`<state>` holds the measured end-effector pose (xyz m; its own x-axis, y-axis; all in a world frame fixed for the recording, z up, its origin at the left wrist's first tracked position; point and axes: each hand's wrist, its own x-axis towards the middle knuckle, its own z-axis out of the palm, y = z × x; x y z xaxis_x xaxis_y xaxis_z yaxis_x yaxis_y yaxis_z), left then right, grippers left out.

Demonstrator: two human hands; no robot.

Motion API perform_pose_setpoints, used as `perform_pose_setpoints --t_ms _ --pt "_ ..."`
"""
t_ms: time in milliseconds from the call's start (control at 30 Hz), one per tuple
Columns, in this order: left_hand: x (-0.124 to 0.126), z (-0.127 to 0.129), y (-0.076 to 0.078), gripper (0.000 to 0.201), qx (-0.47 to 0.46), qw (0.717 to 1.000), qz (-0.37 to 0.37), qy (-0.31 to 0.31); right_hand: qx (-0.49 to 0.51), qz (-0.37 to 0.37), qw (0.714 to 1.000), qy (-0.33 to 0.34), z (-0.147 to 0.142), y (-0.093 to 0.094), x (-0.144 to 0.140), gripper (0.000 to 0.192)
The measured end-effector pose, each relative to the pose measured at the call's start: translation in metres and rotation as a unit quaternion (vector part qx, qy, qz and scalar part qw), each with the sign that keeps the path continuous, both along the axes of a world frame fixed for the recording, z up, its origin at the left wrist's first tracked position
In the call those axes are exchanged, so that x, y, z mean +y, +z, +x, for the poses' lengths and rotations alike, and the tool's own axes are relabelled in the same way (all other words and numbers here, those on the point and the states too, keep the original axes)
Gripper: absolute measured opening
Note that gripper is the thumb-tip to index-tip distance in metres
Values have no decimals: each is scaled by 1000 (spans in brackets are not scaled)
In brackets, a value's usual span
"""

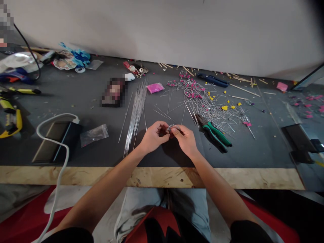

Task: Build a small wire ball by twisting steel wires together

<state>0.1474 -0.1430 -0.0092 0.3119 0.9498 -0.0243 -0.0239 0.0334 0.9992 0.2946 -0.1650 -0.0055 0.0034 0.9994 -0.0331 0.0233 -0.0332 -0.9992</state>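
Observation:
In the head view, my left hand (153,137) and my right hand (186,141) meet above the near part of the dark table. Between their fingertips is a small bent silver wire piece (173,127); both hands pinch it, and the fingers partly cover its shape. To the left of my left hand lies a bundle of long straight wires (135,116). Green-handled pliers (214,135) rest right of my right hand, jaws pointing up and left. Beyond them spreads a pile of wire pieces with pink bits (193,88), with yellow bits (224,108) scattered beside it.
A black power bank (54,140) with a white cable (66,158) and a clear plastic bag (95,135) lie at left. A pink packet (155,88) sits behind the wires. Yellow-black tools (11,123) lie far left. The table's wooden edge (162,177) runs in front.

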Motion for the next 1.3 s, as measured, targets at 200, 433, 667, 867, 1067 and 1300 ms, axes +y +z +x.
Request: perform_pose_setpoints --t_ms 200,433,667,867,1067,1300 --pt "1 -6 -1 19 98 993 67 7 8 -4 1000 19 1 -1 0 19" --pt "3 -10 -6 26 177 976 129 7 -14 -14 1000 18 2 -3 0 21" --pt "1 -13 -3 26 281 936 212 -20 -18 -37 999 16 1 -3 1 20" --pt "1 -12 -3 15 404 843 345 -82 -49 -62 997 21 2 -1 2 20" --pt "-2 -9 -1 22 439 812 374 -90 -24 -82 996 40 4 2 2 19" --pt "-6 -3 -3 17 453 828 327 -45 -1 -92 995 35 3 4 3 19"
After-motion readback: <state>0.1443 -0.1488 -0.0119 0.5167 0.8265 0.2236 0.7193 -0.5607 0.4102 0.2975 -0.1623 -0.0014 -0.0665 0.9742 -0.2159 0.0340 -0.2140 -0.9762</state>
